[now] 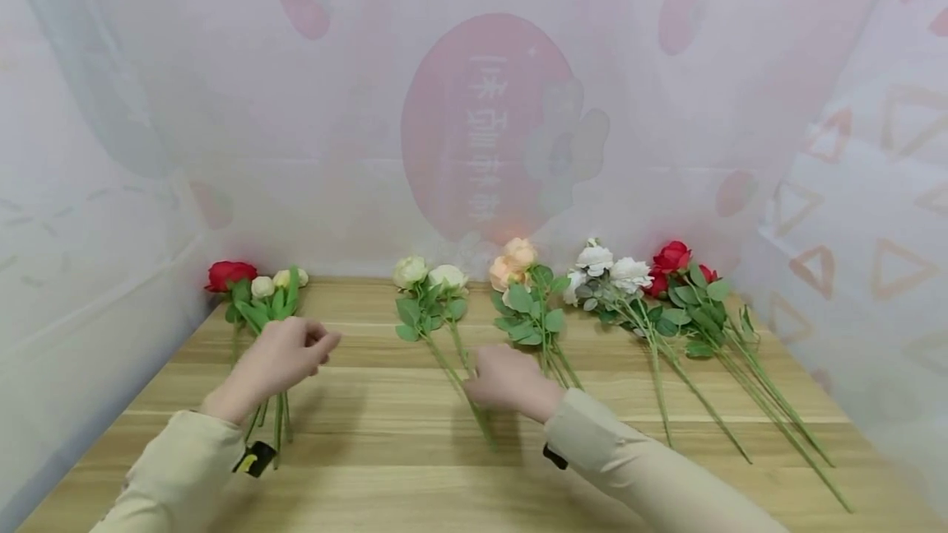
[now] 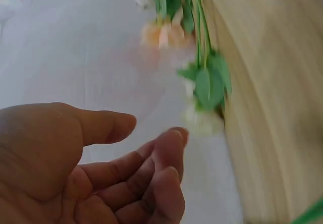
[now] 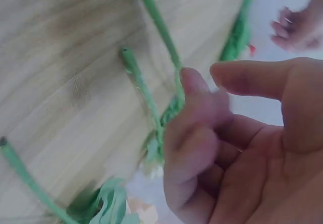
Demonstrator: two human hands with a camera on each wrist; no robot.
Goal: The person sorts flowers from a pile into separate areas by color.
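- A person's two hands work above a wooden table (image 1: 355,496), where flowers lie in a row, blossoms toward a pale printed cloth backdrop (image 1: 333,97) and stems toward the person.
- Left hand (image 1: 276,359): raised over the leftmost bunch, with fingers loosely bent and the thumb apart from them; its palm is empty in the left wrist view.
- Under and beyond it lie a red rose (image 1: 231,275) and two cream tulip-like flowers (image 1: 262,287), their stems partly covered by the hand and sleeve.
- Right hand (image 1: 507,378): over the stems of the two cream roses (image 1: 410,271), left of the table's middle. Its fingers are bent, with a narrow gap between thumb and forefinger — nothing sits in that gap. A green stem (image 3: 157,24) passes just beside the forefinger's tip; whether they touch, I cannot tell.
- Just right of the cream roses are peach roses (image 1: 511,266) with broad green leaves; the right hand and wrist overlap part of their stems.
- Farther right lie white flowers (image 1: 631,274), then red roses (image 1: 672,257) at the right end — these two bunches' long stems slant toward the lower right.
- Both arms wear pale beige sleeves (image 1: 181,467). A small black object (image 1: 256,460) with a yellow mark shows below the left cuff.
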